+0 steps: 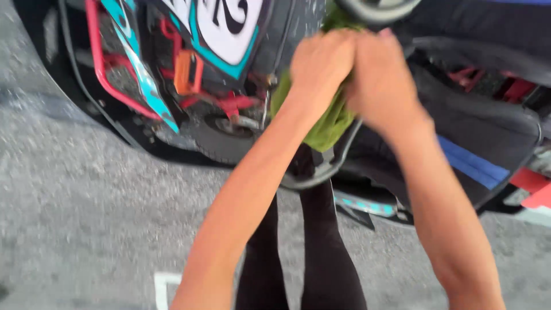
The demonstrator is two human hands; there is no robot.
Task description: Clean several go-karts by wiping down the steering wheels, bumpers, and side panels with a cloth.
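Both hands, left hand (321,63) & right hand (381,77), fingers clamped tight on green cloth (330,123).

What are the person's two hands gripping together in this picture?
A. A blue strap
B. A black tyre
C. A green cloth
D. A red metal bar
C: the left hand and the right hand are closed side by side around a green cloth, which hangs down below them in front of the small vehicle's black seat.

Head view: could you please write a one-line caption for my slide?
Left hand and right hand together grip a green cloth above a go-kart on asphalt.
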